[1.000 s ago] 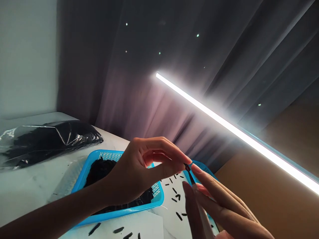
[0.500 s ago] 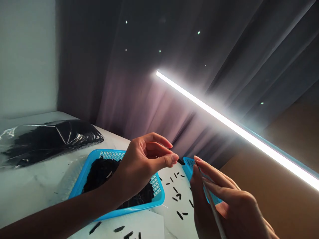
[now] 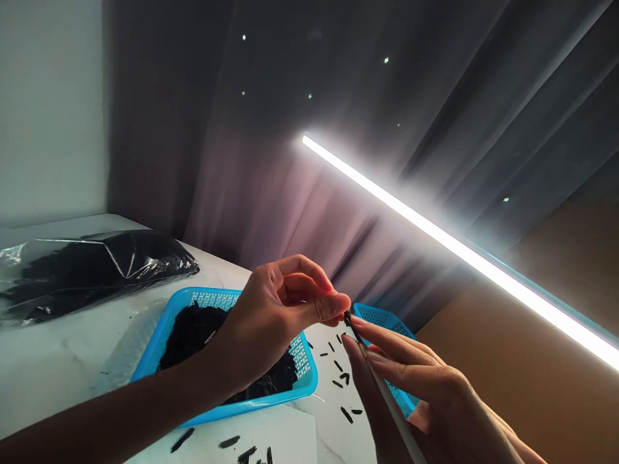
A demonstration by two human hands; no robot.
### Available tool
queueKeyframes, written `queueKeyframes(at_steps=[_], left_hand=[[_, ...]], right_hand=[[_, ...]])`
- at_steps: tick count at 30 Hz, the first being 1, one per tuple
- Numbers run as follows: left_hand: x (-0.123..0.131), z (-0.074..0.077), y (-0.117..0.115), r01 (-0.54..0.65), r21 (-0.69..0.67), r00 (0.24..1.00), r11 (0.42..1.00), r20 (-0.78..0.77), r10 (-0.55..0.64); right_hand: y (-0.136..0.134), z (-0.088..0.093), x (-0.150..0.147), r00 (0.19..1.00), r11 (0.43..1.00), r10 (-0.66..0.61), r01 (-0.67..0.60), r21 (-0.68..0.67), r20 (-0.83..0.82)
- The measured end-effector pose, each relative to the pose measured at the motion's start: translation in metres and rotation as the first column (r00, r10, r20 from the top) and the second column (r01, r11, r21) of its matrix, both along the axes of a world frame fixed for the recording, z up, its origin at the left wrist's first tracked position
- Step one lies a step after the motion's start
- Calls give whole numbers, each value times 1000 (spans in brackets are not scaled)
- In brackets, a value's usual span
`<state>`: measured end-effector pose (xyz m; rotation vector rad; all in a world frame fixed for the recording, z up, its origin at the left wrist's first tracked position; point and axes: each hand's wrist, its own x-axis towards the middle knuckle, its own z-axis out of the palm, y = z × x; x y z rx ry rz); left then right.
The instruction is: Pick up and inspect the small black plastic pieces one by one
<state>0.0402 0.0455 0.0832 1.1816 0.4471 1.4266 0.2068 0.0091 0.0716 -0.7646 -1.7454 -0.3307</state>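
Note:
My left hand [image 3: 275, 316] reaches over a blue plastic basket [image 3: 307, 383] full of dark shreds [image 3: 193, 328]. Its thumb and fingers pinch a small black strip [image 3: 347, 317], mostly hidden by the fingertips. In my right hand [image 3: 425, 380] is a slim, pale stick-like tool [image 3: 391, 403], perhaps tweezers; its exact kind is unclear. The tool slants up to the left, its narrow end at the black strip beside my left fingertips. Several small black pieces [image 3: 346, 414] lie scattered on the white table below the hands.
A second blue basket [image 3: 382, 316] stands behind my right hand. At the left lies a clear plastic bag [image 3: 101, 270] of dark material. Black strips rest on a white sheet [image 3: 290, 432] in front. A bright tube light [image 3: 435, 235] slants before a grey curtain [image 3: 309, 51].
My right hand has moved left with the tool, bringing its end to my left fingertips. My left hand has nearly kept its place, its fingers closing a little more.

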Motion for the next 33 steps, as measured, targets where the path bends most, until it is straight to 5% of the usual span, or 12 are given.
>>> queueKeyframes(at_steps=[7, 16, 33], left_hand=[[-2, 3, 1, 177, -91, 984, 980, 42, -173], [-5, 4, -1, 249, -144, 968, 958, 3, -252], [-15, 16, -12, -10, -49, 928, 999, -374, -9]], right_hand=[[0, 0, -6, 1000, 998, 3, -2, 56, -7], [3, 0, 4, 992, 985, -84, 69, 156, 93], [4, 11, -2, 993, 980, -39, 15, 201, 114]])
